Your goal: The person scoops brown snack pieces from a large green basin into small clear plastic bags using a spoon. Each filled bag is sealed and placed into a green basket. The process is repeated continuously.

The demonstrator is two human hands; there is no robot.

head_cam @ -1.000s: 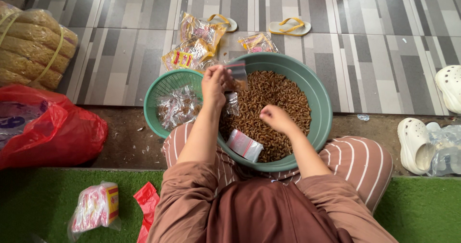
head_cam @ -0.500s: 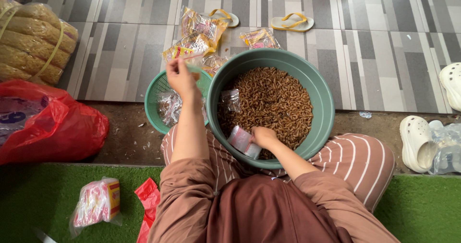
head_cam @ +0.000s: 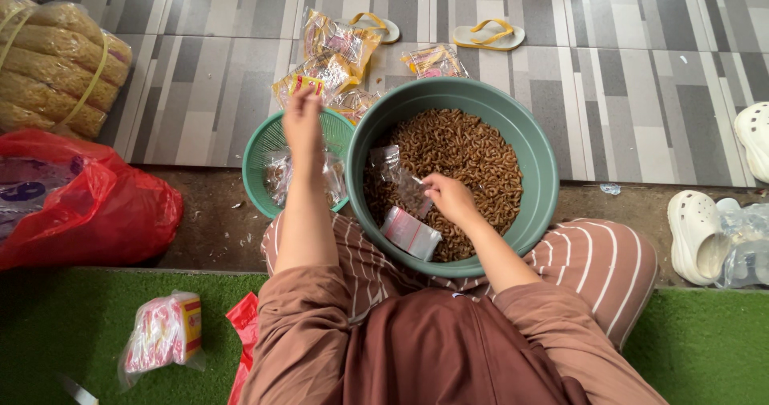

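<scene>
Left hand (head_cam: 303, 120) now stretched past small basket (head_cam: 268, 145), fingers blurred (grip unclear); right hand (head_cam: 450, 198) pinching clear packet (head_cam: 407, 190) over brown curled snacks (head_cam: 469, 153)

A crumpled clear plastic bag (head_cam: 400, 182) lies on brown curled snacks (head_cam: 465, 165).

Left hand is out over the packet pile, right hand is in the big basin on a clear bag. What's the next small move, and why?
Probably open the clear bag with the right hand and scoop some brown snack pieces into it. The hand already rests on that bag inside the large green basin, and the bag looks empty. The left hand hovers by the filled packets beyond the small green basket; whether it holds one is unclear.
</scene>
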